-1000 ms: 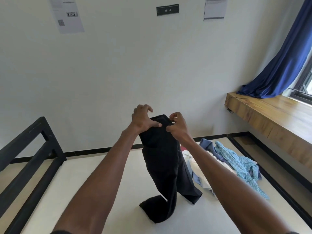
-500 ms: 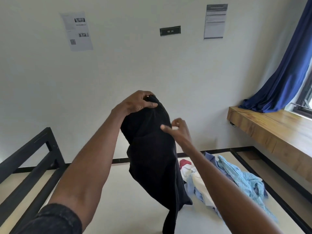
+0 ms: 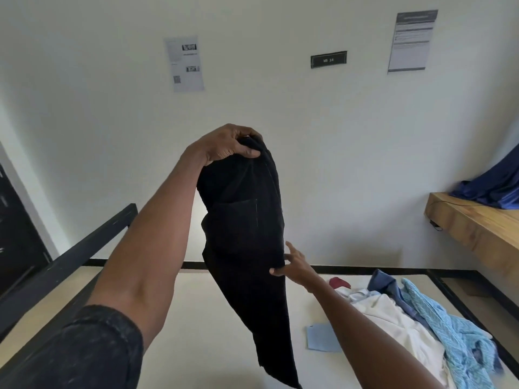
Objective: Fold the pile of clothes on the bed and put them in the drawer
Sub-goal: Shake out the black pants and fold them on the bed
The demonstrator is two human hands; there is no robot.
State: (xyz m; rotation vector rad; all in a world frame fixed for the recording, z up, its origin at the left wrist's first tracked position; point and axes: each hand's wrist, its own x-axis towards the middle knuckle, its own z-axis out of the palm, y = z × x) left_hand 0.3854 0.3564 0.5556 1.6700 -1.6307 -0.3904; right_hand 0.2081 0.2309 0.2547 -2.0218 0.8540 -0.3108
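L hand (image 3: pixel 229 146) gripping top of black trousers (image 3: pixel 247 234), fingers curled | R hand (image 3: pixel 295 266) fingers spread, touching trousers' edge | clothes pile (image 3: pixel 407 318) on bed (image 3: pixel 196 318)

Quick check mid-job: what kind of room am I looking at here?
Likely a small bedroom or dorm room: a bare mattress in a black bed frame with a pile of clothes, notices on the wall.

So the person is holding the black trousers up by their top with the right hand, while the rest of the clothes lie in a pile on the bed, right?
Not quite: the left hand grips the top of the black trousers, as the head view shows. The right hand only touches their side lower down with straight fingers. The rest of the clothes do lie in a pile on the bed.
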